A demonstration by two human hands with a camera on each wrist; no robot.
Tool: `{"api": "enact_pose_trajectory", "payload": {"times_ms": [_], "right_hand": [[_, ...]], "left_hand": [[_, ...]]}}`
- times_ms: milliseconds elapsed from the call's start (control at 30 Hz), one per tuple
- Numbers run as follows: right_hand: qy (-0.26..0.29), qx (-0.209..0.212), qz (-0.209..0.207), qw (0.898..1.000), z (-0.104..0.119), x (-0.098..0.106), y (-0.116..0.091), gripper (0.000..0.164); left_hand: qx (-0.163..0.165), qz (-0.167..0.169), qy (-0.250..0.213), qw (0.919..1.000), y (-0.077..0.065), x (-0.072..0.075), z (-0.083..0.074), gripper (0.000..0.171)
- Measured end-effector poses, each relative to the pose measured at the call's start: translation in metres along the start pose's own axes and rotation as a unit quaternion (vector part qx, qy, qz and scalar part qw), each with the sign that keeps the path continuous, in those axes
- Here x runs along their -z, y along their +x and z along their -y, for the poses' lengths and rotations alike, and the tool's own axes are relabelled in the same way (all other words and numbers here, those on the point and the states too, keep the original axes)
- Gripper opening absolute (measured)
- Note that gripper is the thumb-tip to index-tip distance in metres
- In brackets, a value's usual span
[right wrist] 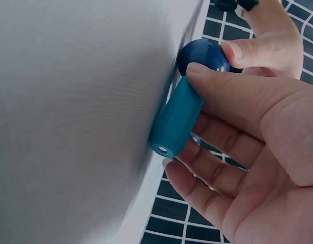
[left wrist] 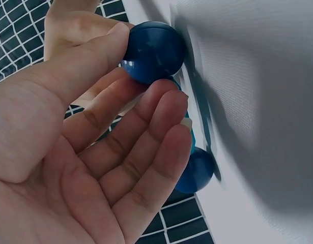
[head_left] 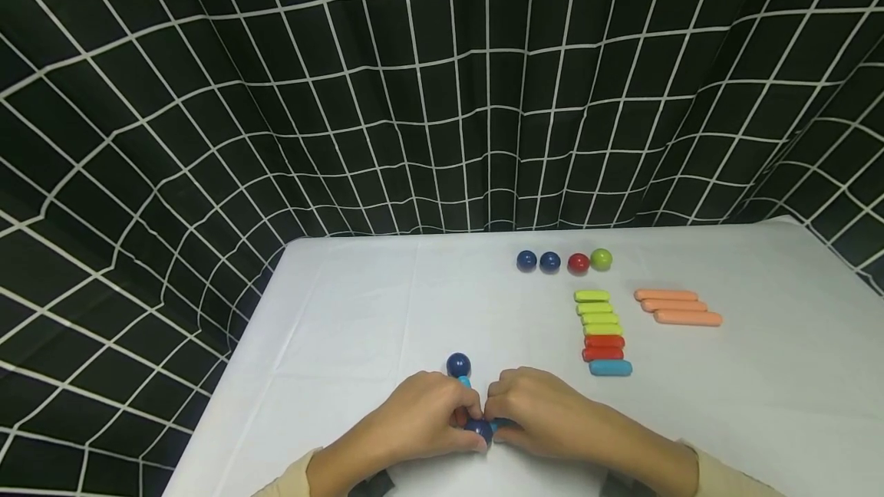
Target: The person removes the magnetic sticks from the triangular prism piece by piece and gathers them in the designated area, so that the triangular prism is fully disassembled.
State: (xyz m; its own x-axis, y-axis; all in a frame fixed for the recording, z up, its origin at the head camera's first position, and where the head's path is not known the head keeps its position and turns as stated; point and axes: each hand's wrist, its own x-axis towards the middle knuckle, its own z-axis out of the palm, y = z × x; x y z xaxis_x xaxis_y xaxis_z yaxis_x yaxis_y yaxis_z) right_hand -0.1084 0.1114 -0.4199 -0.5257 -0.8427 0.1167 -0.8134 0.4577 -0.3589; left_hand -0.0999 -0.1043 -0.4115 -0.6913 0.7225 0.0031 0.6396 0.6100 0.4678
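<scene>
Low over the near part of the white table, my left hand (head_left: pixel 424 416) pinches a dark blue ball (left wrist: pixel 155 53) between thumb and fingers. A short turquoise rod (head_left: pixel 465 381), mostly covered by that hand, runs from this ball toward a second dark blue ball (head_left: pixel 458 364) farther out. On the other side my right hand (head_left: pixel 542 413) grips another turquoise rod (right wrist: pixel 175 119), ribbed and with a small hole in its free end. Its other end meets the pinched ball in the right wrist view, with the thumb pressed near the joint.
Two dark blue balls (head_left: pixel 539 261), a red ball (head_left: pixel 578 263) and a green ball (head_left: pixel 601 258) line the far table. Right of centre lie several yellow-green rods (head_left: pixel 597 308), two red rods (head_left: pixel 604 348), one blue rod (head_left: pixel 611 367) and three orange rods (head_left: pixel 673 305). A black gridded curtain (head_left: pixel 442 98) hangs behind.
</scene>
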Motion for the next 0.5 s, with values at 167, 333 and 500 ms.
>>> {"api": "enact_pose_trajectory", "payload": {"times_ms": [167, 333, 500], "right_hand": [[-0.01, 0.018, -0.011, 1.0, -0.001, 0.0, -0.001, 0.014], [-0.023, -0.004, 0.007, 1.0, -0.002, 0.002, -0.004, 0.014], [-0.007, -0.054, 0.01, 0.998, -0.002, 0.006, -0.013, 0.016]], "left_hand": [[0.006, 0.008, -0.011, 0.9999, 0.001, 0.001, 0.0, 0.021], [0.005, 0.009, -0.01, 0.9999, 0.001, 0.001, 0.001, 0.02], [0.004, 0.008, -0.002, 1.0, 0.001, 0.001, 0.002, 0.022]]}}
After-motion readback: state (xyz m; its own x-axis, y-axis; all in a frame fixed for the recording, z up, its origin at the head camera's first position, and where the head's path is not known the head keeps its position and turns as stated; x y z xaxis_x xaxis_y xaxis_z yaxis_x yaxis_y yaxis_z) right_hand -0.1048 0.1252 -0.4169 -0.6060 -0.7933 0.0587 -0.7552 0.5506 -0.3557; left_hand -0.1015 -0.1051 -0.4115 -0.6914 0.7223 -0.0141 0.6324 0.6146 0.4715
